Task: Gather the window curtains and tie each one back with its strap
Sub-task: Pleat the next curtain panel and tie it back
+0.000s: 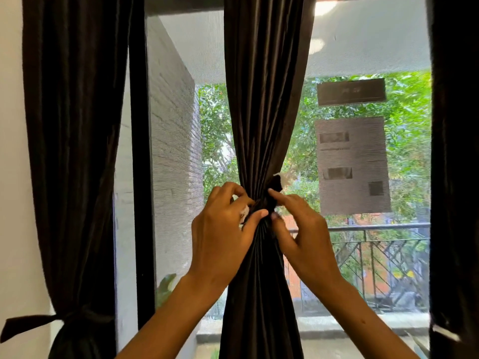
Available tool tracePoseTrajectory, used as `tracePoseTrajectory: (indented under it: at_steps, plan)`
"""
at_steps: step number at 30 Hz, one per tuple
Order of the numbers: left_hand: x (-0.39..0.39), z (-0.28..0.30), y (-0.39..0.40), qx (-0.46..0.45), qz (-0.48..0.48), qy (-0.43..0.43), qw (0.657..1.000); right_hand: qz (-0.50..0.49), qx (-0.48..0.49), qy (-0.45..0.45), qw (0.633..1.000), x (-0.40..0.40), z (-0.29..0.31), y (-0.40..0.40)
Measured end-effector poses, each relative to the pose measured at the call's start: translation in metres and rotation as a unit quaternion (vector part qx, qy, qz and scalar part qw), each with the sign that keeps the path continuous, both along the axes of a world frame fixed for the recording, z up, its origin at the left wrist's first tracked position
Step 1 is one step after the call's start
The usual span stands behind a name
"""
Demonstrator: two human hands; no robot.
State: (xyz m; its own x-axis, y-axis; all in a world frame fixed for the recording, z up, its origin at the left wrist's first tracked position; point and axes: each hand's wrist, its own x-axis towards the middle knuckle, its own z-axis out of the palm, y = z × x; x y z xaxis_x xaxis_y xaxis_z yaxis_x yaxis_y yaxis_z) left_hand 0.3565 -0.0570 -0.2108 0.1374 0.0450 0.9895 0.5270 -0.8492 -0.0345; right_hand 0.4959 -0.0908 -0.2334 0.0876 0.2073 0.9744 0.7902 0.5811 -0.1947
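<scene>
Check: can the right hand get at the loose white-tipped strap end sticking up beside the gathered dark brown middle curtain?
Probably yes: the strap end sits just above the right hand, nothing between them.

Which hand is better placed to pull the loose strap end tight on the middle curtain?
Probably the right hand: the strap end sticks up beside its fingers, while the left hand pinches the gathered middle curtain.

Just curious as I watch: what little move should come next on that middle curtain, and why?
Probably pull the strap ends tight: both the left hand and right hand pinch it around the gathered middle curtain, and one end sticks up loose.
</scene>
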Motion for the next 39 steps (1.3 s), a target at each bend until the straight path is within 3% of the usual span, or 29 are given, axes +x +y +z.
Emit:
tracePoseTrajectory:
  at_steps: [3, 8, 11, 16, 21, 23, 26, 30, 34, 39]
  plan:
    - [-0.003, 0.001, 0.001, 0.027, -0.003, 0.020, 0.999, 0.000, -0.015, -0.049, 0.999, 0.007, -0.001, 0.002]
    - [-0.008, 0.007, 0.007, 0.197, 0.006, 0.095, 0.976, -0.050, 0.028, -0.043, 0.997, 0.007, -0.002, 0.004]
    - [-0.008, 0.011, 0.019, 0.239, 0.013, 0.141, 0.961, -0.117, 0.051, -0.052, 0.990, 0.007, -0.002, -0.002]
    - [-0.008, 0.007, 0.023, 0.170, -0.030, 0.107, 0.979, -0.148, 0.067, -0.111, 0.980, 0.009, 0.004, -0.019]
    - [-0.003, 0.007, 0.014, 0.049, -0.147, 0.029, 0.987, 0.026, -0.062, -0.084, 0.994, 0.006, 0.012, -0.038]
    - [0.000, 0.007, 0.007, 0.007, -0.197, -0.007, 0.980, 0.014, -0.069, -0.121, 0.990, 0.008, 0.015, -0.042]
    - [0.003, 0.007, 0.000, -0.050, -0.236, -0.049, 0.969, -0.105, 0.008, -0.189, 0.976, 0.015, 0.022, -0.041]
    - [0.006, 0.007, -0.003, -0.131, -0.284, -0.100, 0.944, -0.225, 0.171, -0.240, 0.929, 0.027, 0.027, -0.034]
    - [0.009, 0.007, -0.007, -0.155, -0.311, -0.129, 0.929, -0.214, 0.229, -0.262, 0.913, 0.027, 0.027, -0.033]
    - [0.016, 0.014, -0.002, -0.248, -0.328, -0.221, 0.884, -0.149, 0.192, -0.235, 0.941, 0.017, 0.029, -0.036]
